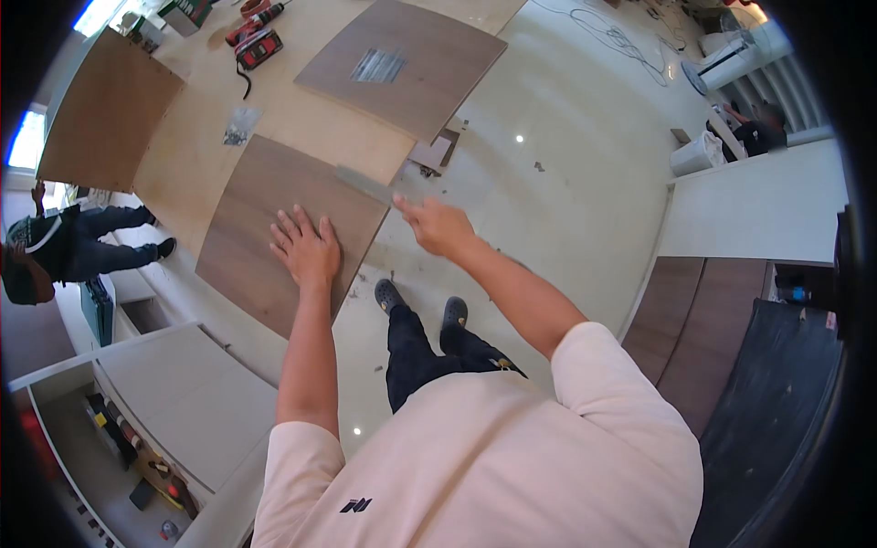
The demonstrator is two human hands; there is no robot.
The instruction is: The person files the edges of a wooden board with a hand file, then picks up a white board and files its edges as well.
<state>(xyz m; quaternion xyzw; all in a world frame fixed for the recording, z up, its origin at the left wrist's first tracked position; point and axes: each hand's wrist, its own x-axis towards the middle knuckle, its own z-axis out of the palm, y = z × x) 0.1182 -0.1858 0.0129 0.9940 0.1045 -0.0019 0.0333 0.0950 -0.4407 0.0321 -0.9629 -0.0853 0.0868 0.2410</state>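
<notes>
A brown wood-grain panel [242,210] lies flat at the near end of a pale wooden tabletop [196,151], seeming to reach past its near edge towards me. My left fingers [302,222] are spread wide and rest on the panel's face, palm down, gripping nothing. My right fingers [414,215] are curled, the index pushed forward, just off the panel's right-hand corner; a thin grey strip [361,181] lies between them and the panel's far side, but blur means I cannot tell whether I have hold of it. If the strip is stiff or sharp, a slip could score the brown face or nick my skin; leaning too hard on the near part could tip the panel, because its support there is hidden. Beyond, along the tabletop's right edge, a second brown panel [448,59] carries a streaky silver packet [377,66]; a knock could slide it off onto the glossy floor [566,210]. A clear bag of small pieces [240,126] and a red and black power tool [260,49] sit farther up the tabletop. As for writing, the black slanted logo [356,505] on my pale shirt [493,447] is too stylised to read surely, and pale marks on the tool and on a green box [185,13] near the far left corner are too small to make out.
</notes>
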